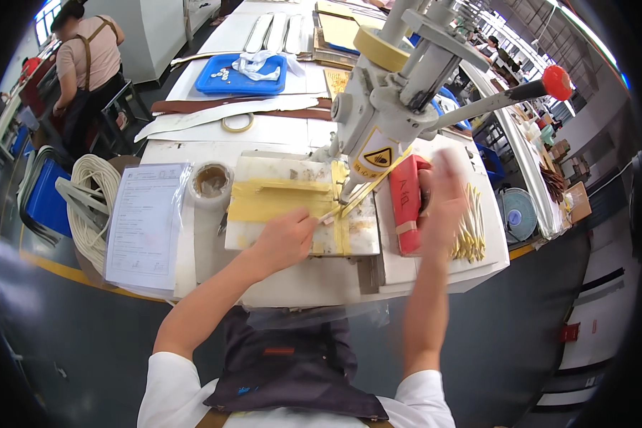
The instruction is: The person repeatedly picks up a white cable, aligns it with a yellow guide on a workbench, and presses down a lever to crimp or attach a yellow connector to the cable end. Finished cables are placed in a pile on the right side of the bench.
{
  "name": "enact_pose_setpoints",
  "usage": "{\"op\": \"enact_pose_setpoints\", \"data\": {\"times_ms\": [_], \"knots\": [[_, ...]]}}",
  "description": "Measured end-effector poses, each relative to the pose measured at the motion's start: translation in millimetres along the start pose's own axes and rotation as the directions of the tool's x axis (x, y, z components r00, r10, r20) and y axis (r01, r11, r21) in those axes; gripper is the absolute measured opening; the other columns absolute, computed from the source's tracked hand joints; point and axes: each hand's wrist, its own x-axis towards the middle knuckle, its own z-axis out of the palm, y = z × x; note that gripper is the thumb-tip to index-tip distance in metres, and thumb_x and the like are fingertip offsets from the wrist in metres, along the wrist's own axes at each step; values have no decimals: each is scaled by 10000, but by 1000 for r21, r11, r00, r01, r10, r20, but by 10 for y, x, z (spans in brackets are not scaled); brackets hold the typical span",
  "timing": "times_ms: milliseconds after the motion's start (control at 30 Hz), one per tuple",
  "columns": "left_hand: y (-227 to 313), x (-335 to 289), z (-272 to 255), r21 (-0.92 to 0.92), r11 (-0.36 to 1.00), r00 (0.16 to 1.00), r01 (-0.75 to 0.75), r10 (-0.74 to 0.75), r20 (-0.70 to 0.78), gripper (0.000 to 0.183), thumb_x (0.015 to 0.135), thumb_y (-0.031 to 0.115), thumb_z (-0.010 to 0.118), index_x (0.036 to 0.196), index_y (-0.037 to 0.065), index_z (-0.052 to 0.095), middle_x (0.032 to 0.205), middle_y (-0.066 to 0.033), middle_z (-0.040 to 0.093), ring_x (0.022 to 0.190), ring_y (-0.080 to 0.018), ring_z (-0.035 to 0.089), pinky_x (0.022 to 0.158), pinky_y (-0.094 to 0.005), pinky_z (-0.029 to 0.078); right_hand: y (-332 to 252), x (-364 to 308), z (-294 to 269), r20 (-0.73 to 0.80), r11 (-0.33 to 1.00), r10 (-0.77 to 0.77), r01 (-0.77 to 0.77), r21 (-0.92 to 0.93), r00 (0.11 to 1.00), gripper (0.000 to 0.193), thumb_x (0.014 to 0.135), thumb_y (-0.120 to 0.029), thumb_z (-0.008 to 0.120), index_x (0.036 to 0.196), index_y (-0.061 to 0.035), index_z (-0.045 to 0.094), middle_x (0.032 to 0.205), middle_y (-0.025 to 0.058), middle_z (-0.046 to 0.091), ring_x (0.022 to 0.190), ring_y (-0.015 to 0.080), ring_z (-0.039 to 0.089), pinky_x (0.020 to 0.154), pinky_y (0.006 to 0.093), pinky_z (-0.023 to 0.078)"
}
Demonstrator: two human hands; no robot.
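My left hand [285,239] is closed, thumb and fingers pinching a thin pale strip [327,217] at the foot of a grey hand press [381,118]. Under the press lies a white slab [278,171] with yellow tape [264,203] across it. My right hand [446,189] is smeared by motion above the right side of the table, beside a red block-shaped thing [404,207]; its fingers cannot be made out. Close to that hand lies a bundle of thin pale strips with yellow ends [469,232].
The press lever ends in a red knob [556,83] at upper right. Left of the slab stand a round tub [210,182] and a sleeved paper sheet [146,225]. Farther back are a tape roll [237,123] and a blue tray [240,84]. Another person [85,64] sits at far left.
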Motion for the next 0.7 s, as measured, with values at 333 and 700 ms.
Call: {"op": "enact_pose_setpoints", "data": {"times_ms": [333,700], "knots": [[22,-8,-74,35,999,999,41,-42,31,64,907,10,646,946,-16,689,822,-127,568,688,-329,603,599,-426,491,-1872,1047,109,321,716,-397,71,695,860,308,1011,-353,561,942,-55,594,686,34,492,643,146,461,680,311,385],[57,-15,-74,43,999,1000,31,-31,-2,40,881,25,623,908,14,651,812,-120,538,701,-319,603,602,-416,500,-687,-395,-403,138,686,-593,409,602,793,332,1007,-365,490,752,-152,488,624,7,452,667,201,431,875,444,323]]}}
